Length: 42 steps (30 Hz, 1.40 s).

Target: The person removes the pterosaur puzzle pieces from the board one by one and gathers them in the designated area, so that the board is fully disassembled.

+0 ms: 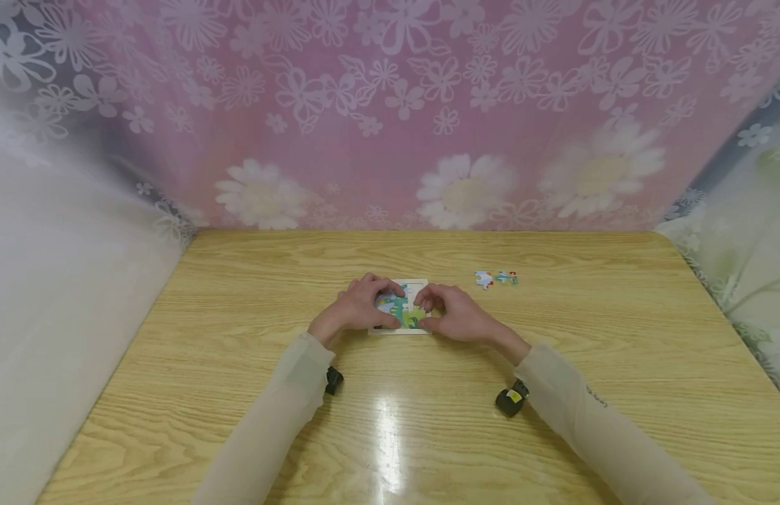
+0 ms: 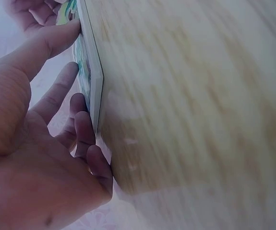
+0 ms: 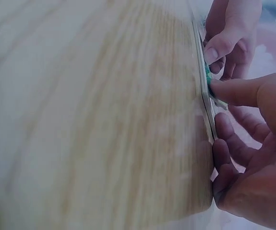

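A rectangular white-framed jigsaw (image 1: 399,332) is lying flat.
The left hand (image 1: 362,304) is touching it, loosely spread; the right hand (image 1: 461,315) is pinching a flat green piece (image 3: 219,102).

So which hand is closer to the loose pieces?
The right hand: it is at the right side of the puzzle, left of the pieces and nearer the person. The left hand is farther away, at the puzzle's left side.

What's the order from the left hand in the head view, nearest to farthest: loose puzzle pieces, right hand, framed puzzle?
1. Framed puzzle: touching the left hand, at its right.
2. Right hand: at the puzzle's right side.
3. Loose puzzle pieces: beyond the right hand, on the table.
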Motion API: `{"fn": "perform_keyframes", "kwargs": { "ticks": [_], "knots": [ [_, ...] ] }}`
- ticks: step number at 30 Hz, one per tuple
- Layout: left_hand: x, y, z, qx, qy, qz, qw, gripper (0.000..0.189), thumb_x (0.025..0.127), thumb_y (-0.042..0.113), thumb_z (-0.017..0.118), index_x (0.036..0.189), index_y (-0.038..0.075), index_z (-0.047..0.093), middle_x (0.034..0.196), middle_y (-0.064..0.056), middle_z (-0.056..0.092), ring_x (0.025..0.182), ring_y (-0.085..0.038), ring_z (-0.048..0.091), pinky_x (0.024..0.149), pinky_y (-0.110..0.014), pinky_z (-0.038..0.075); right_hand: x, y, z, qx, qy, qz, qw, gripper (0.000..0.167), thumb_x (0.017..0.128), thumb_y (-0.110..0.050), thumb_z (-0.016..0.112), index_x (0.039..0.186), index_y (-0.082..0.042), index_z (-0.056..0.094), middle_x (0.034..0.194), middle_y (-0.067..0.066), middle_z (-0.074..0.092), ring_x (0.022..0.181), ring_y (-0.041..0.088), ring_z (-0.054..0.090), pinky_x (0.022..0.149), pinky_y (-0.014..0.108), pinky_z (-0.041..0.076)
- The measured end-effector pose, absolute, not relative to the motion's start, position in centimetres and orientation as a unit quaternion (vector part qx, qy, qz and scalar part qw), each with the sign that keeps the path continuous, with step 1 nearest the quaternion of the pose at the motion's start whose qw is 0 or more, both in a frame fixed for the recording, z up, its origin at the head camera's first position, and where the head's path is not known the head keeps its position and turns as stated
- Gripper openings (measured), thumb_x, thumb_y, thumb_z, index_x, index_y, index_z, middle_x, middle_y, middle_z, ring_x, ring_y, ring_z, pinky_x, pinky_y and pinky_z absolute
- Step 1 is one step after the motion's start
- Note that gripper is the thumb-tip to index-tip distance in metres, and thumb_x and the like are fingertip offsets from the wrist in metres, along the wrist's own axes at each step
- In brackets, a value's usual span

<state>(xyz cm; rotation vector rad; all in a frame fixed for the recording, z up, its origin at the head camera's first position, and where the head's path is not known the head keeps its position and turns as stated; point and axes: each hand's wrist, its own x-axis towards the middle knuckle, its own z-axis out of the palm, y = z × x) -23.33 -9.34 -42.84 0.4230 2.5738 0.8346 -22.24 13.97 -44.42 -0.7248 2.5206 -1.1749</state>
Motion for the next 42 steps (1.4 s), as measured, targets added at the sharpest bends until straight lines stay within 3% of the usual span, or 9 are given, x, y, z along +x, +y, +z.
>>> {"fn": "perform_keyframes", "kwargs": {
  "ticks": [11,28,36,42],
  "knots": [
    [-23.7,-9.5,-43.2,0.15,0.923,0.291,0.201,0.045,0.088,0.036,0.081,0.129,0.034,0.064,0.142,-0.003,0.047,0.125,-0.03,0.042,0.107,-0.057,0.031,-22.3,15.5,-44.5,-0.22,0.843,-0.476,0.123,0.017,0.097,-0.008,0.067,0.114,-0.007,0.068,0.102,0.013,0.074,0.094,0.02,0.068,0.084,0.035,0.052],
    [-23.3,-9.6,-43.1,0.156,0.919,0.301,0.202,0.045,0.088,0.034,0.08,0.13,0.033,0.064,0.145,-0.004,0.047,0.125,-0.031,0.041,0.106,-0.057,0.029,-22.2,20.7,-44.5,-0.171,0.863,-0.469,0.074,0.021,0.1,-0.013,0.066,0.119,-0.005,0.068,0.103,0.013,0.071,0.091,0.017,0.065,0.076,0.027,0.053],
    [-23.4,-9.7,-43.3,0.165,0.915,0.309,0.199,0.045,0.088,0.033,0.08,0.13,0.033,0.065,0.145,-0.004,0.047,0.124,-0.031,0.041,0.104,-0.056,0.03,-22.0,23.3,-43.9,-0.157,0.869,-0.467,0.049,0.021,0.1,-0.011,0.066,0.119,-0.003,0.068,0.102,0.017,0.071,0.086,0.018,0.066,0.065,0.027,0.053],
    [-23.4,-9.7,-43.4,0.168,0.914,0.311,0.2,0.045,0.088,0.033,0.079,0.131,0.032,0.064,0.146,-0.005,0.046,0.125,-0.032,0.04,0.104,-0.057,0.03,-22.3,25.3,-43.5,-0.15,0.888,-0.434,0.022,0.021,0.1,-0.013,0.065,0.119,-0.006,0.07,0.103,0.015,0.072,0.086,0.013,0.065,0.068,0.025,0.052]
  ]
}}
